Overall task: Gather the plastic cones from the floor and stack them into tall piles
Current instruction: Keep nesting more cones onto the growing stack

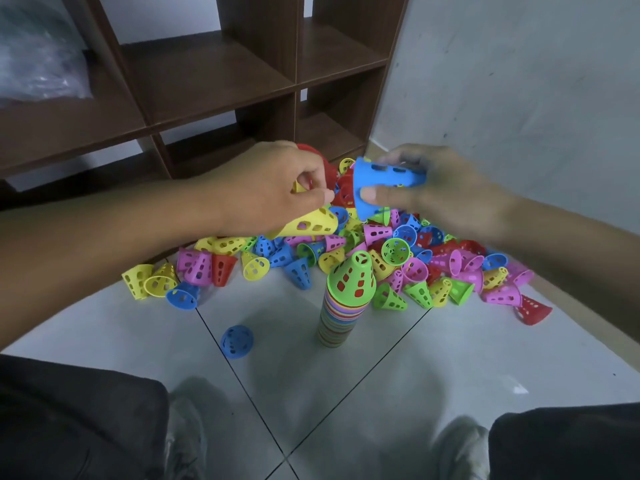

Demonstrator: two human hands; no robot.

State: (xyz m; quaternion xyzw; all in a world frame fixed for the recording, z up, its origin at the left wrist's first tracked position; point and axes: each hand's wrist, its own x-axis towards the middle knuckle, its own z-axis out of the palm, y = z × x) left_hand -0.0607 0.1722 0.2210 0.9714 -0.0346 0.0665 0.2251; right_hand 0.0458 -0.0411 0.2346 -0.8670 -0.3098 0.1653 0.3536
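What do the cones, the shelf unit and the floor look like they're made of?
Cones, like the blue cone in the right hand: likely moulded plastic, given the bright uniform colour, thin walls and punched holes. Shelf unit: probably wood-look laminate board, dark brown and matte. Floor: glossy pale tiles with dark grout lines and reflections.

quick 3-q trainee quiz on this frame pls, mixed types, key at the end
1. Multiple choice: what colour is the cone held in the right hand? A) red B) blue C) pink
2. True or false: the stack on the floor tiles is topped by a green cone.
3. Short answer: which loose cone lies apart from the main heap, nearest the person's left knee?

Key:
1. B, the blue cone, held on its side.
2. True.
3. The lone blue cone, on the tiles left of the stack. The left hand holds a yellow cone over the pile.
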